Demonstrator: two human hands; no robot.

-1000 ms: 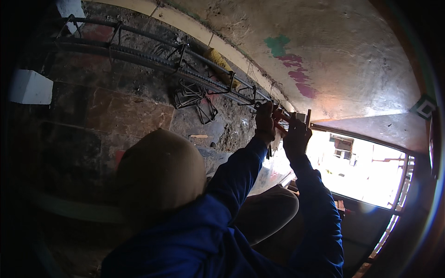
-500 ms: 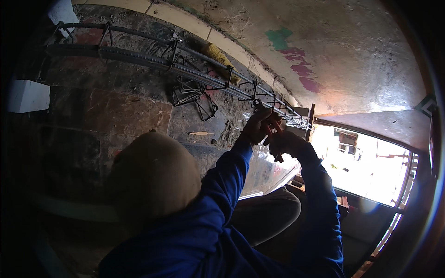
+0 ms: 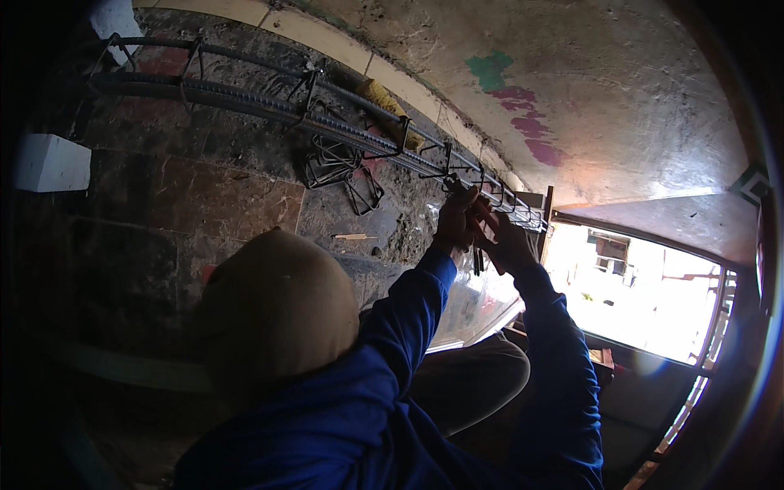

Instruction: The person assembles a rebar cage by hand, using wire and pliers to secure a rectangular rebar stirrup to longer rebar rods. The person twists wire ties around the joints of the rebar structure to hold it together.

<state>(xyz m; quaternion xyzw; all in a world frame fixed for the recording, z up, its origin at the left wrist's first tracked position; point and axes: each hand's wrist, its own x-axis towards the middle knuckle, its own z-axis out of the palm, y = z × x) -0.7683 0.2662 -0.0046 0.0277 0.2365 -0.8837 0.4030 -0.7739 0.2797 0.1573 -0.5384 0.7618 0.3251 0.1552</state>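
A long cage of ribbed steel bars (image 3: 245, 100) with square wire stirrups runs from the upper left to the middle right. My left hand (image 3: 456, 219) is closed at the cage's near side, its fingers up against a dark stirrup corner. Close on its right, my right hand (image 3: 508, 247) is closed too, fingertips meeting the left ones. Between them hang two dark narrow prongs (image 3: 478, 261), like the legs of pliers; which hand grips them I cannot tell. Shadow hides what the fingertips pinch.
Several loose bent stirrups (image 3: 339, 167) lie on the dirty tiled floor (image 3: 229, 192) below the cage. A yellow rough piece (image 3: 384, 98) lies behind the bars by the wall (image 3: 621, 106). White blocks (image 3: 53, 163) stand at left. A rounded beige shape (image 3: 282, 306) fills the lower left. Right is a bright opening (image 3: 645, 286).
My right hand has turned upward and moved slightly left, closer to my left hand. The prongs between the hands have swung left and now point down. The cage has stayed in place.
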